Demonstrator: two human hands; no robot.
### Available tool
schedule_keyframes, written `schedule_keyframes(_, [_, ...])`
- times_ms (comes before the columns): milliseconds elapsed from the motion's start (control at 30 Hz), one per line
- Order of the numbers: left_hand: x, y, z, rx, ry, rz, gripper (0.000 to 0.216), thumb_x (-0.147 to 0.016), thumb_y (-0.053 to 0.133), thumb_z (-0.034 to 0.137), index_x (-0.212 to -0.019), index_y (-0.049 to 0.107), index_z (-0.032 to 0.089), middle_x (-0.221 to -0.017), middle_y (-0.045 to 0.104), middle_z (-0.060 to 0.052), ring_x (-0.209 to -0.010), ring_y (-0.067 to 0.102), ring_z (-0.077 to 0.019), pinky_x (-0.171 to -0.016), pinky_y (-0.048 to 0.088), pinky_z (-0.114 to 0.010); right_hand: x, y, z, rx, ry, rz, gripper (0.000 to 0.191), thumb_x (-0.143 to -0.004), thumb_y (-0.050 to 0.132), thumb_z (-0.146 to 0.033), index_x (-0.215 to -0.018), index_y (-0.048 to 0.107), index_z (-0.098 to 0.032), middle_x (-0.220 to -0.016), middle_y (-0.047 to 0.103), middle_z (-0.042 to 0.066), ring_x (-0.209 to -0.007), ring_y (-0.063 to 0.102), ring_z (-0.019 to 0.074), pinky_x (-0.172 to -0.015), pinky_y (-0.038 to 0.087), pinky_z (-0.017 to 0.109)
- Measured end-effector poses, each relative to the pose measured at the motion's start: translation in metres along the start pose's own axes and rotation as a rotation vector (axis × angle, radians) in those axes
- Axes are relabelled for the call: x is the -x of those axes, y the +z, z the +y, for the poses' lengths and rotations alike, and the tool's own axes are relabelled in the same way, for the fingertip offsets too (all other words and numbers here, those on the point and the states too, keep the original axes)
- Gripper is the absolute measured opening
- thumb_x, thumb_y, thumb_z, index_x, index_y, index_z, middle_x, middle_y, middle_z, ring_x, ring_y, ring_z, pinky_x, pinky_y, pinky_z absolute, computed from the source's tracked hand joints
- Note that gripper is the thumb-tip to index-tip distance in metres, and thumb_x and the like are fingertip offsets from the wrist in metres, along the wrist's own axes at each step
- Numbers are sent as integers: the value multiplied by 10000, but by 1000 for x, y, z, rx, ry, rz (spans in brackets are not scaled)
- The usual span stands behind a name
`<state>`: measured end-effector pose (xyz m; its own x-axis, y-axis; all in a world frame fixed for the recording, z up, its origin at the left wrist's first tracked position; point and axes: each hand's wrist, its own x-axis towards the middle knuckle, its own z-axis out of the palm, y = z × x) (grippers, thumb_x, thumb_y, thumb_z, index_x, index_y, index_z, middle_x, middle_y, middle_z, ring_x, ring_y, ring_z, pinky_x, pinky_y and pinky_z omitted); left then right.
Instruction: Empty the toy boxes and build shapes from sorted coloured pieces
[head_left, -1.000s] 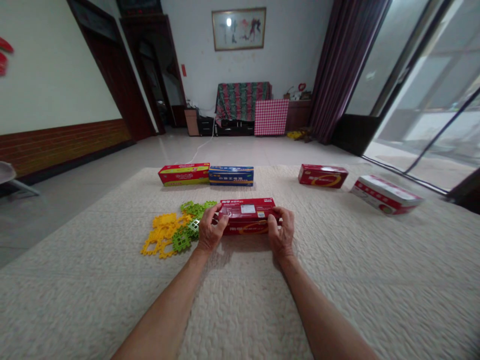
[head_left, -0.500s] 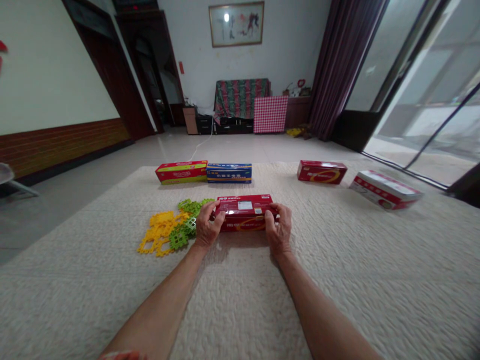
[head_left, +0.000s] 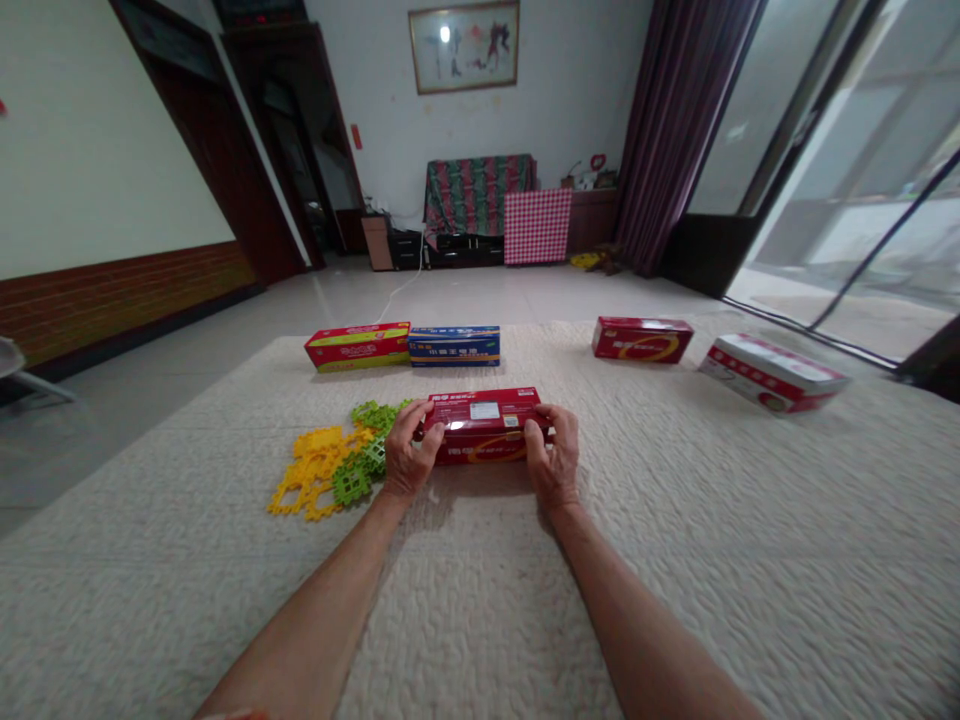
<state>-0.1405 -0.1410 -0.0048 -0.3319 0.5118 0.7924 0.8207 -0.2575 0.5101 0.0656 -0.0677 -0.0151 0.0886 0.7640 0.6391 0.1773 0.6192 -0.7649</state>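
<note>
A long red box (head_left: 482,425) lies on the cream quilted cloth (head_left: 480,600) straight ahead of me. My left hand (head_left: 409,455) grips its left end, fingers curled over the top edge. My right hand (head_left: 555,455) grips its right end the same way. Just left of the box lies a heap of yellow and green plastic lattice pieces (head_left: 334,465), close to my left hand.
Farther back stand a red-and-yellow box (head_left: 358,346) and a blue box (head_left: 454,346) end to end. A red box (head_left: 642,339) and a white-and-red box (head_left: 772,372) sit at the right. Beyond are tiled floor, a covered cabinet, dark curtains and glass doors.
Both hands keep their hold on the red box, which stays on the cloth. The view has shifted slightly, so everything sits a little to the left and higher in the frame.
</note>
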Motion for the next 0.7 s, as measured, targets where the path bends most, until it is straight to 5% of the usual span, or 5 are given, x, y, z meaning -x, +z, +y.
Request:
schedule_keyframes(267, [-2,-3,0,40,-1,-49,352,-842,548,394,-1085,662,166,-1173,649,-116,-1111,613,-240,-1015,488,-415,-3,-2,0,-27,47,-48,279,-810,534,-340,-1059,584,-223,-1113,553,83,-1003,550,237,-793,502,391])
schedule_keyframes(567, [-4,-6,-6,139,-6,-131,370,-829,582,360,-1139,639,166,-1247,595,-120,-1197,563,-251,-1052,463,-425,-27,-26,-23,-338,447,-509,642,-733,609,-355,-1337,411,-264,-1232,605,88,-1087,601,272,-911,512,446])
schedule_keyframes(700, [-4,-6,-7,168,-8,-168,392,-825,578,350,-1172,620,173,-1266,567,-117,-1211,545,-248,-1072,444,-421,-31,-31,-28,-427,505,-572,800,-720,608,-315,-1449,280,-293,-1345,559,81,-1198,566,277,-1010,468,453])
